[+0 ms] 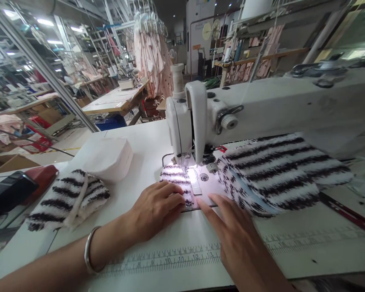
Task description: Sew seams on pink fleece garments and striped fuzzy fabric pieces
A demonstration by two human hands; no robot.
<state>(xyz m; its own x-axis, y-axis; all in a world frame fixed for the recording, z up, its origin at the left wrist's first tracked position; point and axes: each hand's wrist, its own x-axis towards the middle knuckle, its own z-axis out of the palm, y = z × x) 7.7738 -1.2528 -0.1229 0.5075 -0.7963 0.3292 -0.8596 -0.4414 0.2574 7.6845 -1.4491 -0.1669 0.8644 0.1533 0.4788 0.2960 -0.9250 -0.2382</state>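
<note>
My left hand [155, 209] rests on a small black-and-white striped fleece piece [174, 173], its fingers bent together over the near edge. The thumb is hidden from view. This piece lies under the lit needle area of a white sewing machine [188, 117], left of the presser foot. My right hand [231, 223] has its fingers apart, with the index and middle fingertips at the near edge of the metal needle plate [213, 184]. It holds nothing. Beside it on the right lie larger striped fleece pieces [280, 170] with a light-blue edge showing.
Another striped fleece piece [69, 198] with a pale strip lies at the left, next to a stack of white cut pieces [109, 156]. A printed ruler [167, 259] runs along the table's front. Dark red-and-black scissors or snips [349, 213] lie at right. Pink garments [150, 52] hang behind.
</note>
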